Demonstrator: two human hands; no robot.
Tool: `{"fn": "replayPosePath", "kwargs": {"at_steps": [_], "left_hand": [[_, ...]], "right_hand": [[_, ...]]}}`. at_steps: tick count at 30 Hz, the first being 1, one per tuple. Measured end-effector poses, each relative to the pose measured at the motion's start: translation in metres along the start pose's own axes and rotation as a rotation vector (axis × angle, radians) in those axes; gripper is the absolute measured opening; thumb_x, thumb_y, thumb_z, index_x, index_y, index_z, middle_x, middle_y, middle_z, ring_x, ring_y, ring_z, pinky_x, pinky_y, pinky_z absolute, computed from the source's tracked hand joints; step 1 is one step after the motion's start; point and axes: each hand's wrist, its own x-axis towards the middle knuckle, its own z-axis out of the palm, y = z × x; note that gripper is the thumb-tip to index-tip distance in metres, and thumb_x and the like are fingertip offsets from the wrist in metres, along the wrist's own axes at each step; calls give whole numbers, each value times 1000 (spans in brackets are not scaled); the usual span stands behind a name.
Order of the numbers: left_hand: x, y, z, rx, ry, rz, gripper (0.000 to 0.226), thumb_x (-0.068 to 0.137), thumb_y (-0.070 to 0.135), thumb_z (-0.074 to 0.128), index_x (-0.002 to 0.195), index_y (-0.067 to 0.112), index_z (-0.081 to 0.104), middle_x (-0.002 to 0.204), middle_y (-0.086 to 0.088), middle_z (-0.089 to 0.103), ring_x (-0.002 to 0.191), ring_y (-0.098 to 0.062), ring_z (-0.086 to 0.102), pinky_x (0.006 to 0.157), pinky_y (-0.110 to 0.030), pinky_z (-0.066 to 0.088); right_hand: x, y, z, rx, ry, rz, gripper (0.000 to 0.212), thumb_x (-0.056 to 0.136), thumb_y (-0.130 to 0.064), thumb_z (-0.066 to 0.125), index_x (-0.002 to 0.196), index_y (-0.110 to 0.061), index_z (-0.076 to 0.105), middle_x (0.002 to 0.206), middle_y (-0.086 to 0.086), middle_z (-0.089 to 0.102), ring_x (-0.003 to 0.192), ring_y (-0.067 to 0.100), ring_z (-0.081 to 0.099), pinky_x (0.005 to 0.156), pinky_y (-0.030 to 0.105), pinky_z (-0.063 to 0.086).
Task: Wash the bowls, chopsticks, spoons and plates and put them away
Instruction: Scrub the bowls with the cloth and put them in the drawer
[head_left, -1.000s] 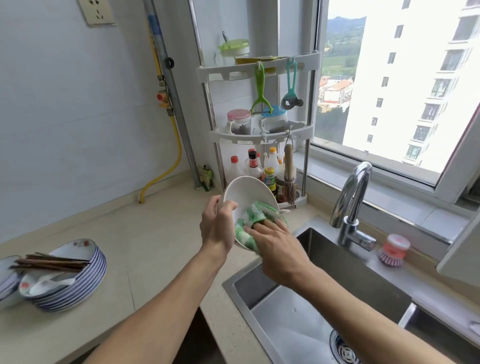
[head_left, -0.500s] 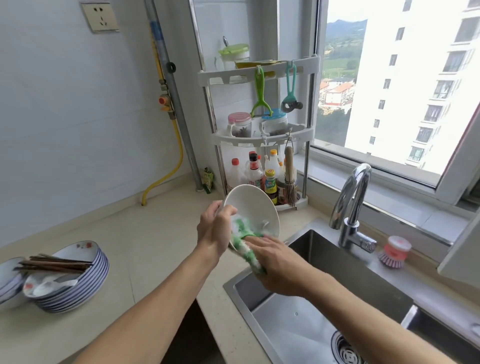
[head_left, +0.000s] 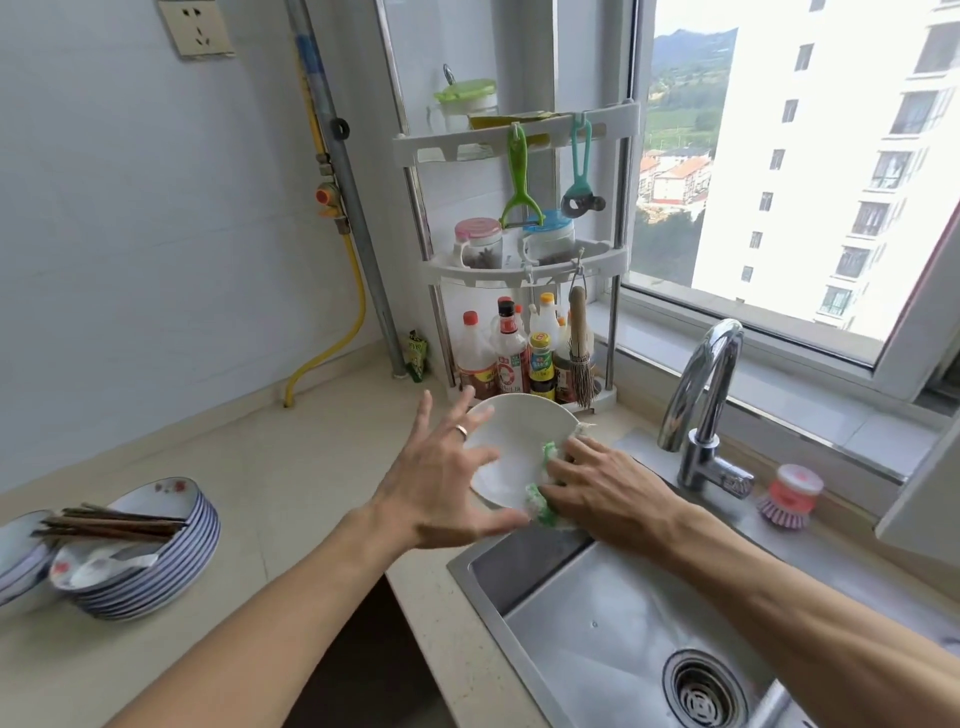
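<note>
Stacked plates (head_left: 171, 561) carry chopsticks (head_left: 109, 525) and spoon (head_left: 111, 564) — sink (head_left: 597, 623) bare.

Open counter (head_left: 270, 467) lies between the stacked plates (head_left: 156, 561) and sink (head_left: 597, 623); the rack (head_left: 519, 260) blocks the corner.

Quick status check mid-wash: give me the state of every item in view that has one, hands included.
Left hand: fingers spread, against the white plate's edge.
Right hand: presses the green cloth onto the plate.
White plate: tilted, held above the sink's corner.
Green cloth: bunched against the plate.
Faucet: no water running.
Sink: wet, no dishes showing, drain uncovered.
Stacked plates: on the counter, unwashed.
Chopsticks: lying across the stack.
</note>
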Motion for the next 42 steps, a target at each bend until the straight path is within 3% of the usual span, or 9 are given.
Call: {"fn": "replayPosePath", "kwargs": {"at_steps": [4, 7, 11, 17, 26, 29, 32, 35, 42], "left_hand": [[5, 3, 19, 277, -134, 300, 8, 80, 25, 70, 86, 22, 74, 94, -1, 74, 97, -21, 68, 112, -57, 36], [11, 3, 14, 296, -137, 377, 14, 74, 11, 71, 64, 20, 66, 64, 3, 68, 56, -22, 63, 71, -38, 58], [13, 13, 7, 479, -219, 542, 22, 88, 4, 53, 80, 18, 67, 84, -1, 73, 76, -26, 67, 87, -37, 50], [17, 19, 7, 462, -334, 417, 19, 93, 8, 52, 88, 17, 69, 90, -5, 73, 78, -28, 64, 88, -39, 50], [21, 19, 24, -460, -337, -238, 21, 77, 22, 81, 96, 24, 73, 89, 7, 65, 83, -14, 57, 66, -23, 42], [24, 20, 22, -941, -337, -333, 19, 69, 8, 85, 79, 16, 71, 79, -1, 69, 74, -19, 67, 64, -30, 53], [23, 29, 13, -1059, -301, -278, 14, 70, -1, 81, 80, 5, 72, 79, -11, 71, 71, -20, 70, 65, -30, 57], [17, 38, 11, -1111, -226, -282, 21, 70, -4, 84, 87, -7, 73, 83, -16, 74, 71, -21, 71, 64, -29, 58], [12, 26, 9, -1175, -72, -375, 15, 71, -3, 82, 84, -5, 73, 79, -14, 75, 71, -24, 72, 64, -35, 60]], "right_hand": [[-9, -2, -4, 60, 72, -10, 26, 73, -24, 80, 93, -22, 63, 90, -2, 63, 80, 19, 56, 60, 28, 50], [-12, -4, -4, 190, 86, -7, 19, 80, -18, 64, 99, -18, 63, 94, 0, 63, 86, 21, 57, 64, 33, 56], [-14, 21, 3, 49, -121, -117, 45, 77, -23, 74, 121, -25, 66, 129, -4, 64, 129, 21, 54, 118, 39, 29], [-9, 17, 9, 120, -335, 29, 43, 94, -21, 54, 136, -30, 56, 144, -6, 52, 146, 19, 31, 125, 40, 11], [-18, -16, -8, 809, 241, 872, 27, 84, -3, 62, 69, -24, 57, 92, -6, 59, 81, 20, 58, 73, 32, 48], [-7, -43, -2, 1386, 310, 1034, 22, 83, -40, 69, 95, -22, 64, 100, 6, 62, 79, 11, 65, 69, 30, 55], [13, -54, 6, 1616, 319, 1102, 62, 84, -69, 53, 120, -18, 57, 110, 10, 66, 96, 23, 68, 83, 43, 59], [28, -26, 1, 1642, 350, 1154, 50, 98, -58, 42, 106, -15, 68, 88, 10, 72, 83, 27, 67, 74, 39, 56], [35, -50, 9, 1508, 305, 894, 48, 92, -68, 43, 114, -32, 66, 125, 3, 60, 108, 12, 60, 90, 23, 50]]}}
